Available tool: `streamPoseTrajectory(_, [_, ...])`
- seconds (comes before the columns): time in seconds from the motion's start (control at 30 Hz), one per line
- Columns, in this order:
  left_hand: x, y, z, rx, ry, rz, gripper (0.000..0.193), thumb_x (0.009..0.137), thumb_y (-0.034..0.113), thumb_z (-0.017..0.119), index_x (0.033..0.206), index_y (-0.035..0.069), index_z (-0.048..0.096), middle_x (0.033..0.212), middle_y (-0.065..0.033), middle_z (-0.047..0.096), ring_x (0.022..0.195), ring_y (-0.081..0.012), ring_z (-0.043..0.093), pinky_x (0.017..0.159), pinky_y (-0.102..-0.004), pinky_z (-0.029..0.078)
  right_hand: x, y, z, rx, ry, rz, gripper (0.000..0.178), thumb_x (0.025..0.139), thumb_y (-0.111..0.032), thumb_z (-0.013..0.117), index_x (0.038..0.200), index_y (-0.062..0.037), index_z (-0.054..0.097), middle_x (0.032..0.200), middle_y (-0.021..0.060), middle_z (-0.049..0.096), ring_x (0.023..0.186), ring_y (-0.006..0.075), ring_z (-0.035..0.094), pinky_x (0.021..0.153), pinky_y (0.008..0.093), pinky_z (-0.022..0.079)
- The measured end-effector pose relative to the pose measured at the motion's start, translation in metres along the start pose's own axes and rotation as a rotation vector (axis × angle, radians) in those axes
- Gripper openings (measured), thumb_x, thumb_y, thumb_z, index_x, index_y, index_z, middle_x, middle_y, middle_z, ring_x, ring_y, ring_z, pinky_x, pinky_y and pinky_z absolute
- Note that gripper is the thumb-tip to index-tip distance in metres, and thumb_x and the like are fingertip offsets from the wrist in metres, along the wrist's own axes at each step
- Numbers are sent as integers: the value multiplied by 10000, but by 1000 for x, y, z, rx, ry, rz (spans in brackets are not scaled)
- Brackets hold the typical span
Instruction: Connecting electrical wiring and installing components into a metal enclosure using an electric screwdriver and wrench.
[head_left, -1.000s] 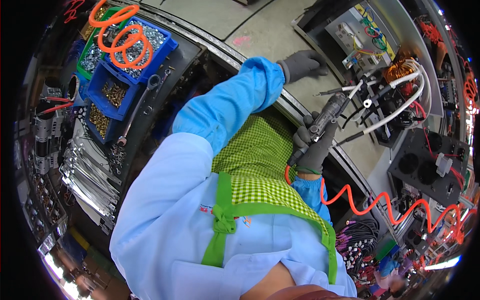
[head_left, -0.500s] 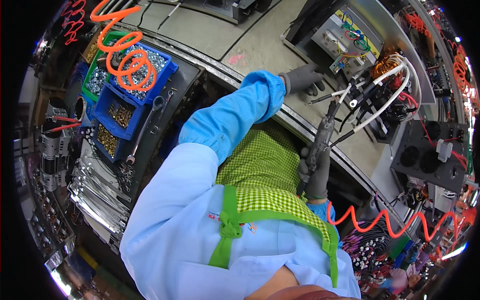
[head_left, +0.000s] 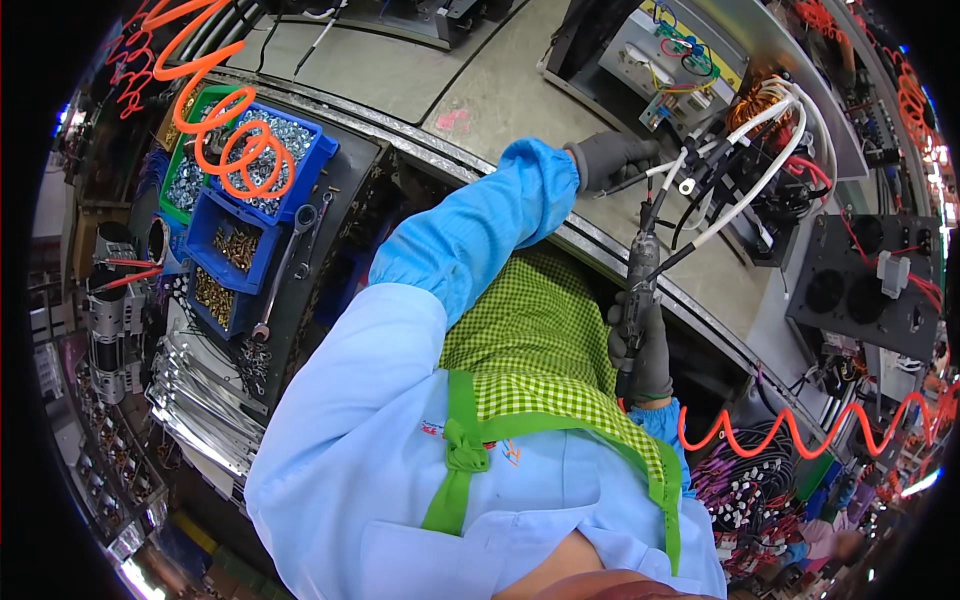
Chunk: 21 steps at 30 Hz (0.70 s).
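Note:
My left hand, in a dark grey glove, reaches over the bench's edge with fingers bent onto a white cable near its dark-sleeved end. The fingertips are partly hidden. Wrapped around a dark, slim power screwdriver is my gloved right hand, held in front of my apron. The screwdriver stands nearly upright in the picture, its thin bit pointing at the cables. Thick white cables, one with a ring terminal, loop out of an open metal chassis holding a copper coil.
Blue bins and a green bin of screws, nuts and washers stand at left, beside a spanner. An orange coiled hose hangs above them; another coiled hose stretches right. A black fan panel stands right.
My left hand has moved nearer the white cable and its fingers now bend onto it. The screwdriver has tipped more upright, its bit closer to the cables.

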<state>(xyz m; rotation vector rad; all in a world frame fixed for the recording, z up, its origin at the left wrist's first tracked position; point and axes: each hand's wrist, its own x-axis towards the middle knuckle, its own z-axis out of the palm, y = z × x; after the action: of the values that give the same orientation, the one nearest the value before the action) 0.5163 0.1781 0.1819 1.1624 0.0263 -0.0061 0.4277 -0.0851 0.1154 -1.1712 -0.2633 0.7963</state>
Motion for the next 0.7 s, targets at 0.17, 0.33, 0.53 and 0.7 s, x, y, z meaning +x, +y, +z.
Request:
streamPoseTrajectory(0.17, [9,-1,-16,81,-36,16,277,920,317,552,832,66,630,614,27,518,462,-49,401,425,-212,320,2,0,2,4,-25,-7,521,958,-485,387,1174,-24,498,875,45,568,462,55,382,337,179,254])
streamPoseTrajectory(0.33, [22,9,-28,582,-59,6,309,962,336,458,990,83,632,617,-4,520,515,-79,465,468,-251,365,9,-6,8,355,-212,109,511,966,-486,354,1161,-40,508,853,46,571,432,66,365,325,193,252])
streamPoseTrajectory(0.53, [41,-6,-38,1242,48,720,201,942,240,493,1079,204,636,706,-41,599,619,-156,571,593,-302,463,49,-13,27,292,-159,-15,527,953,-509,381,1106,-28,532,837,62,574,429,63,360,323,178,240])
streamPoseTrajectory(0.7, [36,-3,-35,1208,46,658,239,928,202,503,1133,219,624,751,-55,639,634,-188,598,612,-316,475,60,-16,32,252,-74,-13,568,940,-525,402,1120,-4,539,841,74,580,417,69,364,311,172,255])
